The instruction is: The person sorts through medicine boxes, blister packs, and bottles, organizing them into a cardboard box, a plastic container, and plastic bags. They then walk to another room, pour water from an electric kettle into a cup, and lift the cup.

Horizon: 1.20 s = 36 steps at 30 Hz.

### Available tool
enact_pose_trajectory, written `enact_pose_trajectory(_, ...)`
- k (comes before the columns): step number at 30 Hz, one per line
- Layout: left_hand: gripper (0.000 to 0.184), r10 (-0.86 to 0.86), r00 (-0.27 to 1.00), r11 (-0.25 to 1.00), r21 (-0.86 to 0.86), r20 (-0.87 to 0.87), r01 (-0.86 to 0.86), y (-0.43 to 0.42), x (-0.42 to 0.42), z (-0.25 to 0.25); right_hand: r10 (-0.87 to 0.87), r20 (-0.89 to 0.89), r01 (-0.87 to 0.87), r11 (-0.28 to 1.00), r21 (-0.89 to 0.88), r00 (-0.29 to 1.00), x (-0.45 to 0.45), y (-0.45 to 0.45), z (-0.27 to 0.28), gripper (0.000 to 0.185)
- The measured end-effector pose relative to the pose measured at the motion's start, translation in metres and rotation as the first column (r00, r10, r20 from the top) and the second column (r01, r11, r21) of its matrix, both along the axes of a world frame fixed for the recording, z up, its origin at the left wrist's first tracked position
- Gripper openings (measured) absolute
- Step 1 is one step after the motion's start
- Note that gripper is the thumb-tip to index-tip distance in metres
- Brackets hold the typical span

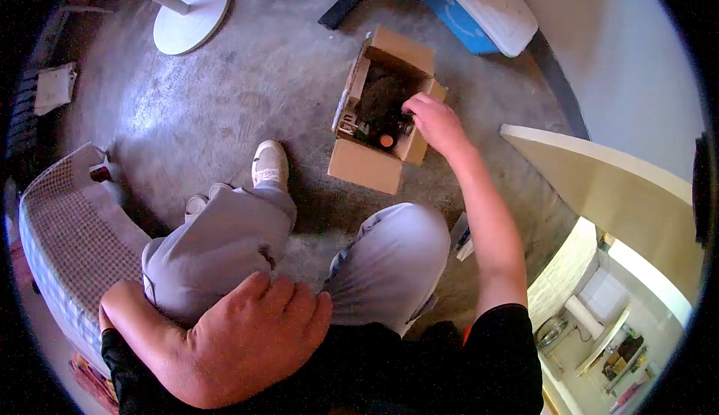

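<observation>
An open cardboard box (pixel 365 166) stands on the floor in front of my knees, its flaps folded outward. Inside it lie a dark bundle (pixel 383 99), a small item with an orange round top (pixel 386 141) and other small things. Over the box's right side reaches my right hand (pixel 434 119), fingers bent together and pointing into the box; what they hold, if anything, is hidden. My left hand (pixel 258 332) rests near my lap, close to the camera, its fingers curled under and their tips out of sight.
A checkered cloth-covered seat (pixel 82 228) is at the left. A white round stand base (pixel 192 14) stands at the upper left. At the upper right are a blue bin (pixel 458 18) with a white lid (pixel 498 10) and a door edge (pixel 599 159).
</observation>
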<state>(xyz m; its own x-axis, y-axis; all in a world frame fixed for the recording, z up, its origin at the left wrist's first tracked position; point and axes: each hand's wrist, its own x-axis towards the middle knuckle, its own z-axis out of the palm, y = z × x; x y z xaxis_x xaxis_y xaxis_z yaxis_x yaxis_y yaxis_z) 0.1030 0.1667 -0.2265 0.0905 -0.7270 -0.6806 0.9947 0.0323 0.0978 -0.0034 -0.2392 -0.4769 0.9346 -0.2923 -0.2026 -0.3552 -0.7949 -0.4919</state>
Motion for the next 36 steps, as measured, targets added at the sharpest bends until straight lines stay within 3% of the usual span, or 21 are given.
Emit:
enact_pose_trajectory(6,0.13,0.052,0.998,0.978,-0.199,-0.043,-0.06,-0.018,-0.007,0.006,0.074,-0.016,-0.076,0.98,-0.182,0.997,0.009,0.0,0.002,0.014)
enact_pose_trajectory(9,0.131,0.044,0.998,0.977,-0.208,-0.049,-0.053,-0.022,-0.007,0.011,0.008,-0.251,-0.086,0.95,-0.3,0.968,0.026,0.01,0.011,0.019)
enact_pose_trajectory(12,0.132,0.052,0.998,0.973,-0.224,-0.041,-0.06,-0.027,-0.006,0.014,0.013,0.059,0.018,0.865,-0.502,0.998,0.041,0.018,-0.032,0.036)
enact_pose_trajectory(15,0.133,0.071,0.997,0.965,-0.252,-0.03,-0.076,-0.032,-0.006,0.015,0.1,-0.014,-0.093,0.861,-0.5,0.995,0.057,0.015,-0.061,0.043)
enact_pose_trajectory(16,0.134,0.073,0.997,0.965,-0.25,-0.039,-0.081,-0.032,-0.007,0.016,0.128,0.036,-0.093,0.859,-0.504,0.991,0.059,0.012,-0.079,0.042)
enact_pose_trajectory(19,0.141,0.098,0.974,0.966,-0.217,-0.204,-0.142,0.0,-0.006,-0.004,0.046,-0.096,-0.082,0.906,-0.416,0.994,0.066,0.012,-0.082,0.034)
enact_pose_trajectory(22,0.147,0.103,0.967,0.97,-0.192,-0.233,-0.149,-0.002,-0.004,0.004,0.145,-0.179,-0.207,0.892,-0.402,0.973,0.067,0.012,-0.039,0.025)
enact_pose_trajectory(25,0.149,0.085,0.973,0.986,-0.12,-0.214,-0.113,-0.001,0.0,0.011,0.298,-0.139,-0.329,0.866,-0.376,0.944,0.05,0.006,-0.019,0.019)
enact_pose_trajectory(27,0.148,0.354,0.765,0.926,0.086,-0.538,-0.367,-0.007,0.006,0.012,0.36,-0.043,-0.346,0.846,-0.405,0.932,0.042,0.0,-0.009,0.014)
enact_pose_trajectory(28,0.147,0.57,0.387,0.783,0.335,-0.725,-0.525,-0.017,0.012,0.012,0.378,-0.035,-0.358,0.84,-0.407,0.925,0.04,-0.003,-0.003,0.013)
enact_pose_trajectory(30,0.142,0.627,0.359,0.744,0.395,-0.691,-0.539,-0.03,0.007,0.019,0.393,-0.024,-0.368,0.835,-0.409,0.919,0.037,-0.007,0.0,0.012)
enact_pose_trajectory(31,0.139,0.476,0.723,0.877,0.207,-0.5,-0.434,-0.031,-0.003,0.025,0.391,-0.024,-0.367,0.837,-0.406,0.92,0.035,-0.009,-0.001,0.011)
enact_pose_trajectory(32,0.136,0.355,0.853,0.932,0.079,-0.382,-0.353,-0.032,-0.005,0.024,0.389,-0.022,-0.365,0.84,-0.403,0.921,0.034,-0.01,-0.002,0.011)
enact_pose_trajectory(33,0.133,0.244,0.943,0.966,-0.026,-0.225,-0.256,-0.033,-0.007,0.023,0.383,-0.039,-0.363,0.833,-0.418,0.923,0.032,-0.012,-0.005,0.011)
enact_pose_trajectory(36,0.131,0.224,0.936,0.945,-0.175,-0.271,-0.277,-0.032,-0.003,0.009,0.367,-0.072,-0.36,0.824,-0.437,0.928,0.031,-0.013,-0.013,0.011)
